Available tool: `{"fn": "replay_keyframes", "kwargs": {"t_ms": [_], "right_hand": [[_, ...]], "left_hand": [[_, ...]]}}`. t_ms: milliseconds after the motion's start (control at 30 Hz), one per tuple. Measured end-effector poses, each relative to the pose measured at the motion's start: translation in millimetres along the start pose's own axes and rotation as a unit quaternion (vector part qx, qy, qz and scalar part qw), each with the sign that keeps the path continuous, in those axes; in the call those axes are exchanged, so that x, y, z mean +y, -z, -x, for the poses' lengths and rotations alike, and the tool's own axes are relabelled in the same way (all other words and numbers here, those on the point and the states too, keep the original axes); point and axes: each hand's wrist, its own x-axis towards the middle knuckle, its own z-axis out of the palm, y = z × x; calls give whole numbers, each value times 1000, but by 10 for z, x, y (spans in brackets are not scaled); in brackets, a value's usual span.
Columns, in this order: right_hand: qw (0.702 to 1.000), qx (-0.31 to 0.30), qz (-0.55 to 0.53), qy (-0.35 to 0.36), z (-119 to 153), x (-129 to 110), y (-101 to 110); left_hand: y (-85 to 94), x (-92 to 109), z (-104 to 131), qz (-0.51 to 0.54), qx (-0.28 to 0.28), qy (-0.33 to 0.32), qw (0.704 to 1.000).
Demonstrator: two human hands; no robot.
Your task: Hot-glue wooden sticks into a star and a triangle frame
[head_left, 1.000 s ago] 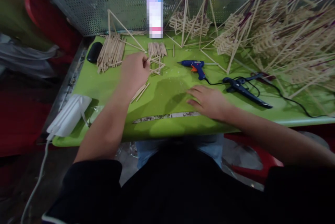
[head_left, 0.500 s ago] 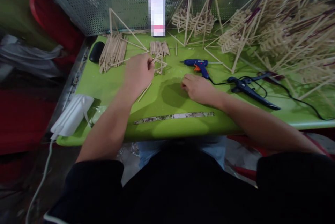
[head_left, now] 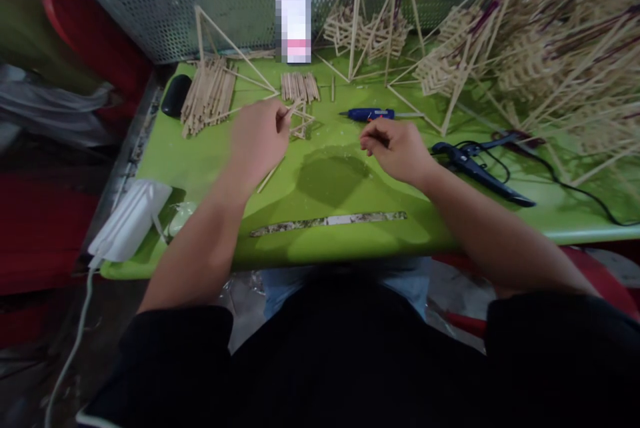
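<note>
Beyond the patterned strip point(head_left: 329, 220) nearest us, our right hand point(head_left: 401, 149) has moved farther in, fingers curled; we cannot tell if they grip anything. Our left hand point(head_left: 261, 136) stays at left, apparently pinching the star-shaped stick frame point(head_left: 306, 119). The blue glue gun point(head_left: 369, 114), just past our right hand, now seems within easy reach

Over on the table point(head_left: 330, 191), a small stick frame point(head_left: 303, 125) sits at the fingertips of the left hand point(head_left: 263, 138), a short-stick bundle point(head_left: 300, 87) behind it, a larger bundle point(head_left: 209, 96) to its left. The glue gun point(head_left: 371, 115) lies just beyond the right hand point(head_left: 397, 151); heaped frames point(head_left: 540, 61) crowd the far right, and a strip point(head_left: 330, 221) lies along the front.
</note>
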Motion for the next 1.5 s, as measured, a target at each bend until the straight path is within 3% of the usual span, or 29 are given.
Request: {"fn": "replay_keyframes", "kwargs": {"t_ms": [100, 200, 433, 633, 767, 867, 1033, 1167, 1500], "right_hand": [[986, -64, 147, 48, -22, -18, -78], [954, -143, 260, 41, -57, -57, -165], [921, -185, 342, 29, -132, -146, -248], [917, -201, 344, 26, -108, -133, -147], [939, -176, 296, 16, -59, -154, -82], [957, -157, 240, 38, -73, -203, -169], [954, -197, 208, 92, -115, -236, -385], [951, -196, 206, 120, -89, -281, -429], [937, -214, 277, 22, -119, -490, -541]], "left_hand": [[-13, 14, 2, 2, -5, 3, 1000], [-26, 12, 3, 6, -6, 2, 1000], [-43, 0, 16, 4, -8, -2, 1000], [-31, 14, 9, -1, -14, 0, 1000], [-19, 13, 3, -6, -16, 1, 1000], [-19, 17, -3, -6, -26, 4, 1000], [-15, 37, -2, -16, -31, 19, 999], [11, 55, 32, -14, -44, 17, 999], [-36, 31, 36, -8, -25, -18, 999]]}}
